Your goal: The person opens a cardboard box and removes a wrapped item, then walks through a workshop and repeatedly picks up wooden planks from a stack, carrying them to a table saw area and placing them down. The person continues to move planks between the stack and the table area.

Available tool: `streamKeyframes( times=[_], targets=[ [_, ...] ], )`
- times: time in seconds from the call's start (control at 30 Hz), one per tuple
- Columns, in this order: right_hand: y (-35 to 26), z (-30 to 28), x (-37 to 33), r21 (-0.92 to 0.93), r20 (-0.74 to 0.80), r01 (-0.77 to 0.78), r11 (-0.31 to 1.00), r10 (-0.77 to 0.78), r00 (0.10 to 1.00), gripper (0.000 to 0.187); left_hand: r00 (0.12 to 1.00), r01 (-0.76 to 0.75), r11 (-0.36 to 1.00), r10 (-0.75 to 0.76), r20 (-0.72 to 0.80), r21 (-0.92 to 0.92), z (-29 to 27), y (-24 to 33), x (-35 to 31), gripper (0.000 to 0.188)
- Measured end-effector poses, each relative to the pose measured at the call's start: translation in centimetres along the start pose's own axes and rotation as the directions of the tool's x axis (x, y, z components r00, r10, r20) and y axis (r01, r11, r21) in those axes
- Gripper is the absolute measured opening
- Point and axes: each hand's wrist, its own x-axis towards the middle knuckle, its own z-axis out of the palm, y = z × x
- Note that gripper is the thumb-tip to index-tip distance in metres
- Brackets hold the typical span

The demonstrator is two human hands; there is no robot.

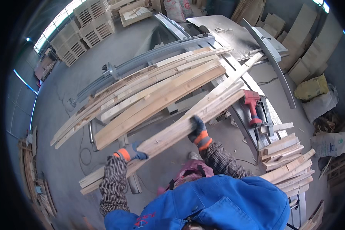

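A long pale wooden plank (166, 141) slants across in front of me from lower left to upper right. My left hand (134, 150), in a dark blue glove with an orange cuff, is closed round its near left end. My right hand (198, 131), gloved alike, grips the same plank farther along, its fingers partly hidden by the wood. More planks (92, 181) lie under and beside it, sticking out past my left hand. Beyond the plank's far end a red nail gun (252, 102) rests on the metal saw table (270, 106).
Several long planks (161, 82) lie side by side across the machine ahead. Short wood pieces (289, 163) are stacked at right. A long metal rail (272, 61) crosses the table's far right. Filled sacks (314, 92) stand along the right wall, pallets (94, 28) at back left.
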Motion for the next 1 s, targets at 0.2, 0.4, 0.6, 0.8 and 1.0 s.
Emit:
streamKeyframes(
  times=[0.2, 0.4, 0.6, 0.8, 1.0],
  targets=[
    [-7.6, 6.8, 15.9, -0.304, 0.038, 0.233, 0.924, -0.232, 0.972, 0.057, 0.953, -0.124, 0.98, 0.161, -0.255, 0.155, -9.0, 1.7, 16.8, 0.096],
    [-14.0, 5.0, 21.2, -0.666, -0.128, 0.16, 0.728, -0.323, 0.938, 0.051, 0.838, 0.117, 0.882, 0.158, -0.522, 0.456, -7.2, 3.0, 33.1, 0.117],
    [-14.1, 0.3, 15.7, -0.598, -0.155, 0.182, 0.781, -0.335, 0.929, 0.039, 0.913, 0.147, 0.879, 0.055, -0.404, 0.453, -7.3, 4.5, 32.9, 0.124],
    [-12.8, -0.9, 7.0, -0.516, -0.218, 0.279, 0.81, -0.439, 0.871, 0.036, 0.866, 0.122, 0.891, 0.119, -0.486, 0.437, -4.6, 1.4, 34.4, 0.11],
    [-8.4, -11.3, -6.5, -0.438, -0.428, 0.411, 0.799, -0.588, 0.687, 0.029, 0.807, 0.056, 0.892, 0.223, -0.546, 0.448, -4.4, 1.2, 34.5, 0.101]
  ],
)
